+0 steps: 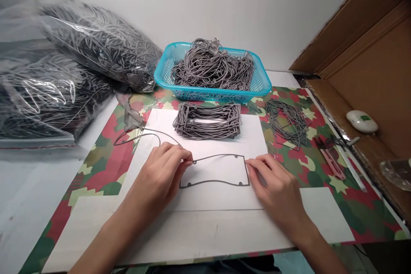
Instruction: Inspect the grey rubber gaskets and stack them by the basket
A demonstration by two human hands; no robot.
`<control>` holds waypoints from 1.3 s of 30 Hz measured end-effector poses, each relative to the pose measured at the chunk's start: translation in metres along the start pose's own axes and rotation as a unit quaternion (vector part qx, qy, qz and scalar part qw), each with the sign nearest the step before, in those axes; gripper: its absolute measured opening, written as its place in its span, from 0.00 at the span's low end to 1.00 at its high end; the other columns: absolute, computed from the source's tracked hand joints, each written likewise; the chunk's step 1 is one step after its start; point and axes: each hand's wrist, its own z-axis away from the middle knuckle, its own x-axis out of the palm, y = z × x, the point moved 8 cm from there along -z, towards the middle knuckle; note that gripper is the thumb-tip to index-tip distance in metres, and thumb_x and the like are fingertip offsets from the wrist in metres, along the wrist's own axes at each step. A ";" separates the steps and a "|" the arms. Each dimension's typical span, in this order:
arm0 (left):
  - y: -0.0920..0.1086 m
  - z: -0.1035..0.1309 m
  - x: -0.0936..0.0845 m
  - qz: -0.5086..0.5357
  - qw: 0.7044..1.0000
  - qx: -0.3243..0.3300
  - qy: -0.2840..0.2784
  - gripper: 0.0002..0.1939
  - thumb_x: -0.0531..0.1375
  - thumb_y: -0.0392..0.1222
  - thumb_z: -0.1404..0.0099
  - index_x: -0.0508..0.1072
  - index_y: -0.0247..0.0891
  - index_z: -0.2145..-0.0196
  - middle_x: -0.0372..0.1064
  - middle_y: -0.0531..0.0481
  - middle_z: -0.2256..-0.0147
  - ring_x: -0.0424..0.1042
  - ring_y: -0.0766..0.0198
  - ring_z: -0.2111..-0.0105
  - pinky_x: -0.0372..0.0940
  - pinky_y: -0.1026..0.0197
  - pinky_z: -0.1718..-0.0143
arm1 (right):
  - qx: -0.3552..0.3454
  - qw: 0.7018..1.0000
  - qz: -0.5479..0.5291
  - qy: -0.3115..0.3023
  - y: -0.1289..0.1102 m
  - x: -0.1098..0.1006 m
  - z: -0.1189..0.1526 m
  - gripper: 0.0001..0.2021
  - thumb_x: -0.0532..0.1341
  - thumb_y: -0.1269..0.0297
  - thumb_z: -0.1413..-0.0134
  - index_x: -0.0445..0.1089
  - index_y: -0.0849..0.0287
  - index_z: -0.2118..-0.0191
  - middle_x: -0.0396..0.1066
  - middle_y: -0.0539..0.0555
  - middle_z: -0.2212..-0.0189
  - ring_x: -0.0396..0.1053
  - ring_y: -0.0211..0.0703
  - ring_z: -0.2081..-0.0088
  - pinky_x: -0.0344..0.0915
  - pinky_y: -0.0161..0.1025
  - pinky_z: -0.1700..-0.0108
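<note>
A thin grey rubber gasket [215, 182], a rectangular loop with small tabs at its corners, is stretched out over the white paper [224, 201]. My left hand [165, 169] pinches its upper left corner between thumb and fingers. At the opposite end, my right hand [272, 180] grips the right side the same way. Just beyond lies a neat stack of similar gaskets [207, 132]. Left of the stack, another loose gasket [149, 130] with a flat grey scrap piece [131, 115] runs to behind my left hand.
A blue basket [212, 93] heaped with tangled gaskets stands at the back. Clear bags [96, 43] full of gaskets fill the left. On the right lie a loose gasket pile [287, 122], pink-handled snips [332, 160], a white pen-like tool [351, 167] and a white mouse [362, 121] by cardboard [369, 47].
</note>
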 end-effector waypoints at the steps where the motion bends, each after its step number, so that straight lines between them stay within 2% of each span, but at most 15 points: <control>1: 0.001 0.000 0.000 0.005 1.000 0.002 -0.001 0.08 0.50 0.26 0.30 0.60 0.39 0.64 0.64 0.52 0.69 0.60 0.63 0.66 0.57 0.59 0.65 | 0.000 1.000 0.000 0.000 0.000 0.000 0.000 0.07 0.57 0.73 0.37 0.73 0.61 0.63 0.70 0.53 0.69 0.66 0.38 0.71 0.56 0.36 0.69; 23: -0.001 0.001 0.002 0.011 1.000 -0.006 -0.001 0.08 0.48 0.30 0.29 0.60 0.40 0.65 0.63 0.52 0.71 0.60 0.62 0.69 0.56 0.59 0.67 | -0.003 1.000 0.003 0.005 -0.001 -0.002 -0.001 0.07 0.57 0.73 0.37 0.73 0.61 0.63 0.71 0.53 0.69 0.66 0.38 0.72 0.56 0.36 0.70; 31: -0.002 -0.002 0.002 -0.064 0.998 -0.004 -0.003 0.09 0.48 0.32 0.29 0.64 0.39 0.66 0.67 0.50 0.71 0.63 0.60 0.70 0.56 0.59 0.69 | 0.007 1.000 -0.007 -0.012 -0.002 0.000 -0.003 0.08 0.55 0.72 0.37 0.72 0.60 0.59 0.72 0.53 0.68 0.69 0.40 0.68 0.58 0.36 0.69; 36: -0.008 0.000 0.005 -0.100 0.995 0.002 0.001 0.08 0.48 0.30 0.29 0.64 0.37 0.65 0.66 0.49 0.70 0.62 0.59 0.68 0.57 0.58 0.68 | 0.000 1.000 0.014 -0.022 -0.005 0.003 -0.008 0.10 0.55 0.70 0.36 0.73 0.61 0.56 0.71 0.53 0.68 0.67 0.40 0.70 0.57 0.37 0.71; 39: -0.010 0.000 0.006 -0.087 0.996 -0.011 -0.006 0.09 0.48 0.30 0.29 0.63 0.38 0.65 0.65 0.50 0.70 0.62 0.60 0.69 0.58 0.59 0.68 | 0.000 1.000 0.011 -0.022 -0.005 0.003 -0.008 0.10 0.55 0.70 0.36 0.74 0.61 0.57 0.70 0.53 0.69 0.67 0.40 0.70 0.56 0.37 0.71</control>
